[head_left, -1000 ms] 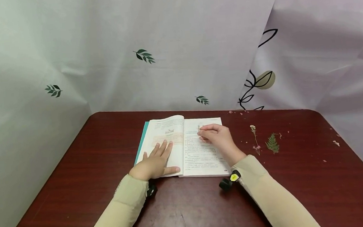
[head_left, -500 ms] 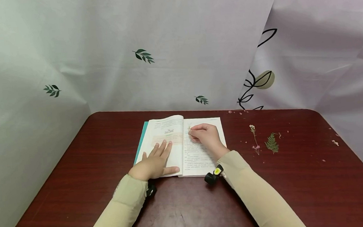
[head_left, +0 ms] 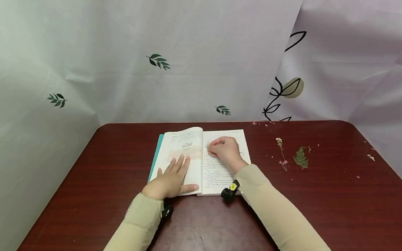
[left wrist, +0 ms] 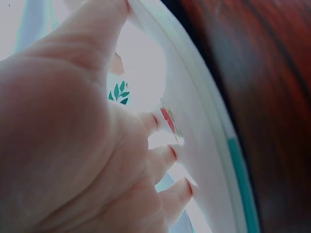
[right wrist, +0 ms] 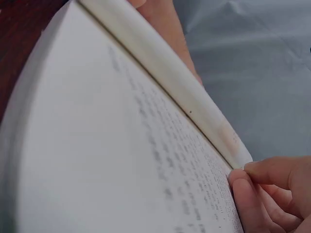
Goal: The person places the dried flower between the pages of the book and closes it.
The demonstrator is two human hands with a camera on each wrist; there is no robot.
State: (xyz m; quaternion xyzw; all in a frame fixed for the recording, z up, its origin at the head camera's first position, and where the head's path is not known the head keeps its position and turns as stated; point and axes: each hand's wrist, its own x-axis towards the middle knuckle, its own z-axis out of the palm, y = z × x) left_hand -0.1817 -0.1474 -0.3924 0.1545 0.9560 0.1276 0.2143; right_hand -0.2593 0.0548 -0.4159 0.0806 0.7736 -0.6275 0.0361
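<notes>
An open book (head_left: 223, 179) with a teal cover lies on the table, its left pages bulging near the spine. My left hand (head_left: 170, 182) rests flat on the left page, fingers spread. In the left wrist view the fingertips touch the paper near a small red mark (left wrist: 168, 119). Over the upper right page, close to the spine, my right hand (head_left: 226, 153) pinches a thin dried flower sprig (head_left: 208, 142) between thumb and fingertips. The fingers mostly hide the sprig; in the right wrist view the fingertips (right wrist: 240, 177) are right at the page by the gutter.
To the right of the book lie a dried flower stem (head_left: 281, 150) with pale and pink blossoms and a green fern leaf (head_left: 301, 158). Small petal bits (head_left: 370, 157) are scattered on the dark red table (head_left: 84, 183). A pale curtain (head_left: 116, 61) hangs behind.
My right hand has moved left across the right page with the sprig, toward the spine, and slowed there. The left hand stays in place on the left page.
</notes>
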